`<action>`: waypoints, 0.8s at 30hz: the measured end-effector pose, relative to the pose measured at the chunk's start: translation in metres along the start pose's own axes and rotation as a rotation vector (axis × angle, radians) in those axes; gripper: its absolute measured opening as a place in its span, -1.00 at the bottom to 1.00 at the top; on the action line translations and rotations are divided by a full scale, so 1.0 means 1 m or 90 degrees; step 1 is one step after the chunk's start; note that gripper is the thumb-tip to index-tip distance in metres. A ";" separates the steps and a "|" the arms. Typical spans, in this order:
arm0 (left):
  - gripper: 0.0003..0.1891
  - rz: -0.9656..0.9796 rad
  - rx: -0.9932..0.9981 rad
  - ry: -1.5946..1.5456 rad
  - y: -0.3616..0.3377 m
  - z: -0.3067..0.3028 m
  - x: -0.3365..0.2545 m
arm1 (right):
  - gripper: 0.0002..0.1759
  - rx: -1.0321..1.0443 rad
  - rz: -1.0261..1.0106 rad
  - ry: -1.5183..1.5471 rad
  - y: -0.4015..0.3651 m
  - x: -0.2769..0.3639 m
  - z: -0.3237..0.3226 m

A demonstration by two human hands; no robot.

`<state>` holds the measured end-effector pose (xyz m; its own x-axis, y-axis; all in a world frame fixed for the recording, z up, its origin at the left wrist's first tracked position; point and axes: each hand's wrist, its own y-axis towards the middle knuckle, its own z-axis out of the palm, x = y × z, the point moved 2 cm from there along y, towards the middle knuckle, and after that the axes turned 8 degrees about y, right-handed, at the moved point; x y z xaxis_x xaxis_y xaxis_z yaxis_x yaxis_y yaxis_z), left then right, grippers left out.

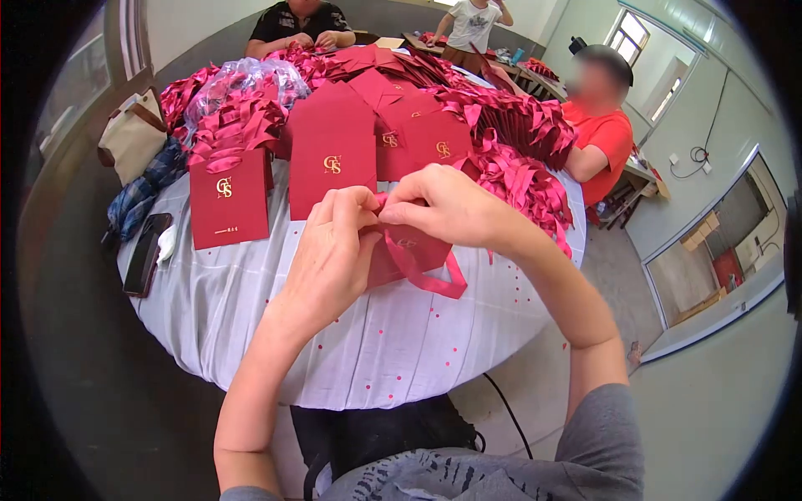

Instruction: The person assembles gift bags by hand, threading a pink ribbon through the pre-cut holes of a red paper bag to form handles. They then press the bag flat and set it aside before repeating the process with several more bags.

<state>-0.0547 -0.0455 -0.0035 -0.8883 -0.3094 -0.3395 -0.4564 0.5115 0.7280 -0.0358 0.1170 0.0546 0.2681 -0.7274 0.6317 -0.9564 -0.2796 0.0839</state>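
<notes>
Near the middle of the table, my left hand [334, 238] and my right hand [439, 204] meet over the top of a small red bag [413, 253]. The fingers of both are pinched together on its red ribbon [428, 280], a loop of which hangs down in front. The bag's gold print is partly covered by the ribbon. Just behind my hands stands a taller red bag [332, 138] with gold lettering. Another red bag [228, 204] stands to the left, its ribbon handle on top.
Heaps of red ribbons [522, 188] and stacked bags cover the table's back. A phone [149, 255], tissue, plaid cloth [146, 188] and beige bag [134, 138] lie left. One person [606, 142] sits right; two others are behind. Red dots dot the white tablecloth [251, 317].
</notes>
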 end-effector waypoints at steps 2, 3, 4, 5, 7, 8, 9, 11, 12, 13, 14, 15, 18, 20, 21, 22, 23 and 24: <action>-0.62 -0.004 0.006 -0.009 -0.001 0.002 0.000 | -0.74 0.043 0.036 0.030 0.005 -0.002 -0.004; -0.62 -0.013 0.008 -0.018 -0.001 0.002 0.000 | -0.74 0.039 0.038 0.033 0.008 -0.001 -0.005; -0.62 -0.009 0.013 -0.019 -0.001 0.002 0.000 | -0.74 0.051 0.046 0.018 0.011 -0.001 -0.006; -0.64 -0.003 0.010 -0.007 -0.001 0.001 -0.001 | -0.73 0.063 0.054 0.004 0.013 -0.001 -0.005; -0.65 0.008 0.008 0.004 0.000 0.000 -0.002 | -0.74 0.059 0.048 0.009 0.013 -0.003 -0.004; -0.67 0.003 0.007 -0.009 0.000 0.000 -0.003 | -0.76 0.052 0.029 0.017 0.012 -0.005 -0.002; -0.69 -0.003 0.003 -0.021 0.000 0.000 -0.003 | -0.77 0.046 0.009 0.024 0.012 -0.006 0.000; -0.71 0.016 0.006 -0.015 0.002 -0.002 -0.004 | -0.79 -0.002 0.015 0.068 0.005 -0.006 0.004; -0.73 0.035 0.010 -0.009 0.003 -0.002 -0.005 | -0.80 -0.050 0.022 0.113 0.001 -0.007 0.005; -0.73 0.036 0.011 -0.011 0.004 -0.002 -0.005 | -0.83 -0.064 0.039 0.173 0.002 -0.012 0.009; -0.74 0.039 0.007 -0.015 0.004 -0.002 -0.005 | -0.83 -0.065 0.041 0.173 0.002 -0.013 0.011; -0.75 0.041 0.004 -0.019 0.004 -0.002 -0.005 | -0.83 -0.094 0.036 0.174 0.001 -0.014 0.012; -0.76 0.037 0.005 -0.035 0.005 -0.002 -0.005 | -0.82 -0.137 0.026 0.173 0.001 -0.014 0.013; -0.76 0.035 0.019 -0.035 0.004 -0.003 -0.004 | -0.82 -0.195 -0.018 0.182 0.004 -0.014 0.009; -0.77 0.032 0.032 -0.036 0.003 -0.003 -0.004 | -0.81 -0.239 -0.057 0.195 0.007 -0.013 0.003; -0.77 0.006 0.046 -0.040 0.001 -0.003 -0.007 | -0.82 -0.224 -0.037 0.201 0.009 -0.012 -0.004; -0.77 0.000 0.046 -0.035 0.001 -0.002 -0.007 | -0.83 -0.208 -0.019 0.207 0.010 -0.009 -0.011; -0.77 -0.006 0.044 -0.029 0.001 -0.001 -0.006 | -0.82 -0.166 -0.035 0.187 0.012 -0.007 -0.010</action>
<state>-0.0500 -0.0443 -0.0001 -0.8843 -0.2783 -0.3749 -0.4664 0.5636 0.6818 -0.0506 0.1251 0.0592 0.3119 -0.4944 0.8113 -0.9489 -0.1181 0.2928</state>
